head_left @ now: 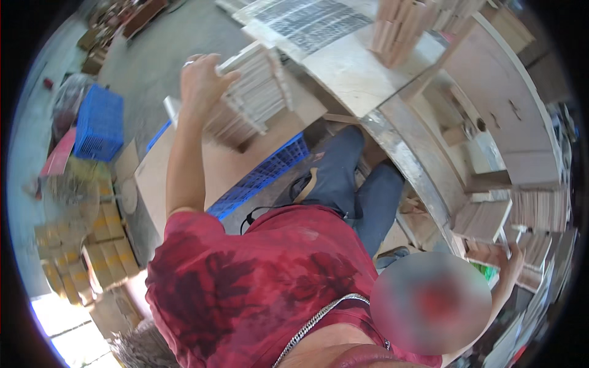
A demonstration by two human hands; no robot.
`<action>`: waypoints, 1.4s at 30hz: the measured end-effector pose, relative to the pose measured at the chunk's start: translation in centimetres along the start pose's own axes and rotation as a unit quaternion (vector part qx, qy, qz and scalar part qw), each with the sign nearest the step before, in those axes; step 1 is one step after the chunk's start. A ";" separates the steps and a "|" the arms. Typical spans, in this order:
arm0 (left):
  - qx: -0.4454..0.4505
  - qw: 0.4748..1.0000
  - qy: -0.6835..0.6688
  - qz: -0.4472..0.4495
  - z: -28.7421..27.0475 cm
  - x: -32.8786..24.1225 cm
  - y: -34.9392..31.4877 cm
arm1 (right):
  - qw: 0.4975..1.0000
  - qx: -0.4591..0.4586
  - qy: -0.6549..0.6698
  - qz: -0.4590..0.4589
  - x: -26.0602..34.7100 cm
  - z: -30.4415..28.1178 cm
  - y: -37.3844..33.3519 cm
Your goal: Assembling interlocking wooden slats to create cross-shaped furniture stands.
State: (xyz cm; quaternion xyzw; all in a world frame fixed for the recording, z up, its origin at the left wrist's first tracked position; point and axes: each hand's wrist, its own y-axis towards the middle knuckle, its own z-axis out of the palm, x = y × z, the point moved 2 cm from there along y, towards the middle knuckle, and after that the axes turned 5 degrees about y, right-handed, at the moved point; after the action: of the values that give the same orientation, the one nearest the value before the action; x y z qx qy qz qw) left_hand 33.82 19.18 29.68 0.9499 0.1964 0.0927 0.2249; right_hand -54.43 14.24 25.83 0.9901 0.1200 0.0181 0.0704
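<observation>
At the far left, my left hand (202,83) reaches over a stack of thin wooden pieces with pale edges (261,83). Its thumb stretches toward the stack, while the other fingers bend out of sight and are smeared, so their hold is unclear. The stack stands on a brown board (294,126), which lies over a blue plastic crate (264,172). Far to the right, my right hand (512,264) is closed at the lower edge of a small stack of wooden boards (481,218); its fingers are partly hidden.
A worn wooden workbench (343,76) carries upright wooden strips (402,30). Several board stacks (537,208) crowd the right side. Another blue crate (100,122), a fan (70,190) and cardboard boxes (110,264) stand at the left. A blurred round patch covers part of the lower right.
</observation>
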 end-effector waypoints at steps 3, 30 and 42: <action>0.115 0.992 -0.012 -0.053 1.9 2.7 -1.0 | 1.000 -0.017 0.002 -0.002 2.8 -0.4 1.9; 0.212 0.743 -0.564 0.293 -0.1 -23.1 -8.9 | 0.589 0.058 0.794 0.136 39.2 10.6 5.8; 0.545 0.537 -0.592 0.255 6.5 -30.4 -6.7 | 0.602 0.027 0.780 0.167 38.0 10.9 6.1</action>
State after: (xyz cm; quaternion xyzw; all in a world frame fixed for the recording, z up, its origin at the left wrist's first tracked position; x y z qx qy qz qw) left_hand 5.75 9.56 18.18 0.7372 -0.2195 -0.5620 -0.3041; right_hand -15.54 16.07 16.69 0.6041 -0.0374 0.7918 -0.0813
